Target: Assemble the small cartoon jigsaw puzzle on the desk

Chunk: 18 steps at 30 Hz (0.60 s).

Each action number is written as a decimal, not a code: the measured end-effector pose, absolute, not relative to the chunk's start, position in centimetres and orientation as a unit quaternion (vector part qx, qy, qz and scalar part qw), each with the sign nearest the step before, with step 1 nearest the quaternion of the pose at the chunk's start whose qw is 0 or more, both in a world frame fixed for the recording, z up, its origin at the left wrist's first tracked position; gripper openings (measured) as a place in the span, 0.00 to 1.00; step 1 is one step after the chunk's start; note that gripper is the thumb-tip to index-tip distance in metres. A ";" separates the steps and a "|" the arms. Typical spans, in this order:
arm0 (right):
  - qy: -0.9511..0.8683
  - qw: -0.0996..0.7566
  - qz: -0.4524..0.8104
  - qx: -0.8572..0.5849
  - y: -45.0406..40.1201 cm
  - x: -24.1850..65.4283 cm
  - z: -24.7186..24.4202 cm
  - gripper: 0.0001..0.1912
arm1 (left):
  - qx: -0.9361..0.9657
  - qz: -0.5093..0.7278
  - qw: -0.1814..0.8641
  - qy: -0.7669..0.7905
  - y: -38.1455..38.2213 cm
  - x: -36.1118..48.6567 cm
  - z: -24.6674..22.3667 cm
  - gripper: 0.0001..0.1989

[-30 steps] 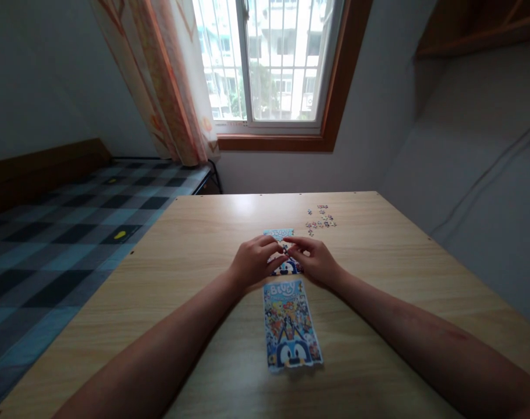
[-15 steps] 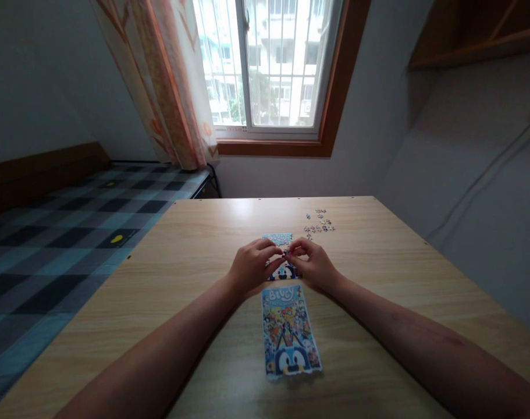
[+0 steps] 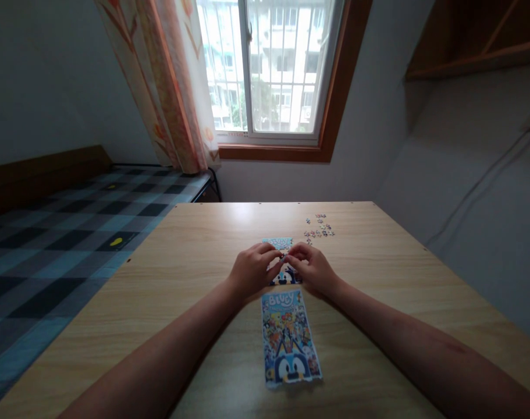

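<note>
My left hand (image 3: 253, 267) and my right hand (image 3: 310, 266) meet fingertip to fingertip above a partly assembled jigsaw puzzle (image 3: 284, 278). Pinched between them is a small puzzle piece (image 3: 283, 259), touched by the fingers of both hands. The puzzle's light blue top strip and a blue dog face at its bottom show; my hands cover much of its middle. Nearer to me lies a printed picture sheet (image 3: 291, 340) reading "Bluey", with many cartoon figures and a torn lower edge.
Several loose puzzle pieces (image 3: 320, 230) are scattered beyond my right hand on the wooden table (image 3: 195, 250). To the left stands a bed with a checked cover (image 3: 94, 215). Behind the table are a window (image 3: 282, 70) and a curtain (image 3: 173, 87).
The view has tilted up slightly, so everything sits a little lower. The small piece between my fingertips has turned and looks lighter; both hands stay over the puzzle.
</note>
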State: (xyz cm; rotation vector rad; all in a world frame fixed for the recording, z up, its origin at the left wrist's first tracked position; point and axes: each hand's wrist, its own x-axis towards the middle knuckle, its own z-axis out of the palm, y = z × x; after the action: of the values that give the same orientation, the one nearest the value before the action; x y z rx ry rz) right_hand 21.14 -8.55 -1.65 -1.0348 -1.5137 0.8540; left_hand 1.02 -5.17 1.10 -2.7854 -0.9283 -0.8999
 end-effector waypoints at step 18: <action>-0.809 0.414 0.104 -0.403 -8.2 23.1 -0.9 0.07 | -0.929 -0.204 -0.026 -0.309 -5.3 1.0 1.5 0.08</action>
State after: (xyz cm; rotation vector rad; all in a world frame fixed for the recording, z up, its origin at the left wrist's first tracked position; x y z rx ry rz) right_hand 23.13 -8.19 -0.90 -1.0141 -2.0341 0.2620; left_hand 0.98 -5.30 1.45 -2.9663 -0.9881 -0.6506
